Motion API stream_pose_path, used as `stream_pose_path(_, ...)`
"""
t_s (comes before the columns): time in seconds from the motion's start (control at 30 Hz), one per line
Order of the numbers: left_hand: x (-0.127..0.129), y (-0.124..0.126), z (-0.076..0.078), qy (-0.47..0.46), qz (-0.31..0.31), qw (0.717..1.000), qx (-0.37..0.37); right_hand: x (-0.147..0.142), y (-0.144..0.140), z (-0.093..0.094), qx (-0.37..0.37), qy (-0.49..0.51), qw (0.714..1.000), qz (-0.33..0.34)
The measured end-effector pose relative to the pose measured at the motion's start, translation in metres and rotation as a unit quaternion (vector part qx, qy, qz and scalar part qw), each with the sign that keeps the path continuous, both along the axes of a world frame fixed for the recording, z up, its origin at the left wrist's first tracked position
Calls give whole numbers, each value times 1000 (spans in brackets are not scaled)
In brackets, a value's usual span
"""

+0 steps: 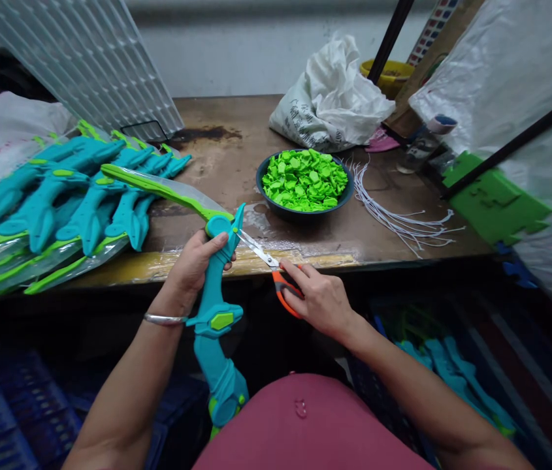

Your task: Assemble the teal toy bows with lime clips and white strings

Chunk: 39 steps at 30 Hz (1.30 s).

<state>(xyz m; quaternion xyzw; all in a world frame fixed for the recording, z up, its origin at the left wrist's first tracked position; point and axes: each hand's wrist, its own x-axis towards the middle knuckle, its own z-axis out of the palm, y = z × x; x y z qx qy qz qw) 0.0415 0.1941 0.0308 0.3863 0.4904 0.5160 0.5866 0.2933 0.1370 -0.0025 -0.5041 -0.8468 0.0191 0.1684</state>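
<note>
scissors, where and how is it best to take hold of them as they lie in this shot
Grip the scissors by the orange handle loops, coming from the right, near side. The handles point toward the person while the open blades aim up-left at the teal toy sword. The right hand already holds them there; the left hand grips the sword.

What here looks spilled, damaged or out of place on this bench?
A dark stain marks the wooden table behind the bowl of green pieces, and white cords lie loose beside it. Nothing looks spilled. The left hand grips the teal toy sword; the right hand works orange-handled scissors.
</note>
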Motion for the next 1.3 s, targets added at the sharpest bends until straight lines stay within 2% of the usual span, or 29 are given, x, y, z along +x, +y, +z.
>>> stream_pose_path(0.23, -1, 0, -1, 2, -12, 1000, 3, 10, 12, 7, 61, -98, 993, 24)
stream_pose_path(0.4, -2, -5, 4, 21, -23, 999, 17, 32, 48, 42, 84, -194, 973, 88)
stream_pose_path(0.5, 2, -10, 9, 32, -14, 999, 25, 43, 71, 63, 76, -207, 967, 132)
stream_pose_path(0.6, 4, -13, 12, 45, -9, 999, 23, 48, 84, 67, 69, -205, 964, 156)
stream_pose_path(0.67, 4, -14, 12, 46, -7, 999, 21, 48, 84, 56, 74, -206, 963, 159)
stream_pose_path(0.8, 1, -14, 10, 20, 2, 1000, 10, 37, 71, 18, 79, -150, 975, 141)
stream_pose_path(0.93, -5, -13, 6, 0, 21, 1000, 8, 15, 50, -19, 59, -35, 991, 113)
stream_pose_path(1.0, -9, -12, 4, -2, 21, 1000, 11, 5, 40, -33, 4, 68, 992, 105)
stream_pose_path(1.07, -12, -12, 1, -4, 20, 1000, 13, -5, 33, -44, -77, 215, 967, 108)
stream_pose_path(1.13, -14, -12, 0, -7, 18, 1000, 14, -16, 27, -52, -135, 332, 927, 114)
stream_pose_path(1.2, -13, -12, -1, -10, 14, 1000, 15, -28, 21, -58, -157, 385, 902, 117)
stream_pose_path(1.3, -8, -13, -3, -14, -2, 1000, 11, -41, 15, -60, -173, 427, 880, 114)
